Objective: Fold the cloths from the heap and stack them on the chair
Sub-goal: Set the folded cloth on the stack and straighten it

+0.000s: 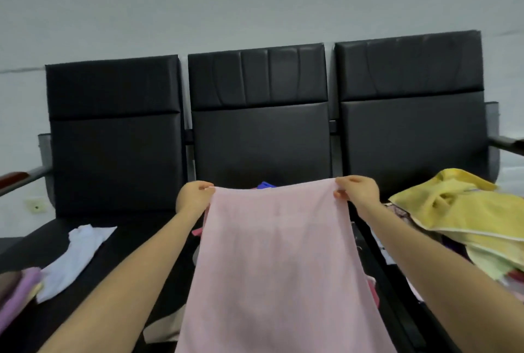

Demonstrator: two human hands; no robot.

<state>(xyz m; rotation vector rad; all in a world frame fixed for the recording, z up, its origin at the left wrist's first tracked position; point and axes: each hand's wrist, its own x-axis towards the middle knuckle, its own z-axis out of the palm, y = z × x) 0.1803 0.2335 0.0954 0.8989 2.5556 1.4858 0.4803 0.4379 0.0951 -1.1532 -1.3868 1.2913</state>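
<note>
- In hand: one pink cloth point(279, 262) is held up and spread between both hands over the middle seat of the black three-seat chair point(258, 137). It hangs flat and single-layered toward the person; no fold line is visible in it.
- Left hand point(194, 196): grip closed on the top left corner of the pink cloth, the edge pinched between thumb and fingers.
- Right hand point(358, 189): grip closed on the top right corner of the same cloth, thumb on top and fingertips curled under the edge.
- Supply side: the heap point(465, 222) lies on the right-hand seat, topped by rumpled yellow cloths with darker and patterned pieces beneath. It looks well stocked, so most of the work appears to remain.
- Output side: at the lower left edge of the view, on the left-hand seat, a lilac cloth point(17, 293) rests in what looks like a small folded stack. Its layer count cannot be read, since it is cut off by the frame.
- Loose item: a white cloth point(76, 259) lies crumpled on the left seat just beside that stack, not folded.
- Partly hidden: a blue cloth point(266, 184) shows above the pink cloth's top edge, and a beige cloth point(164, 330) lies below the left forearm; whether either is folded cannot be told.
- Assessment: the task is in an early to middle phase. The current cloth is opened out ready for folding, with its first fold, placement on the stack, and the remaining heap all outstanding.
</note>
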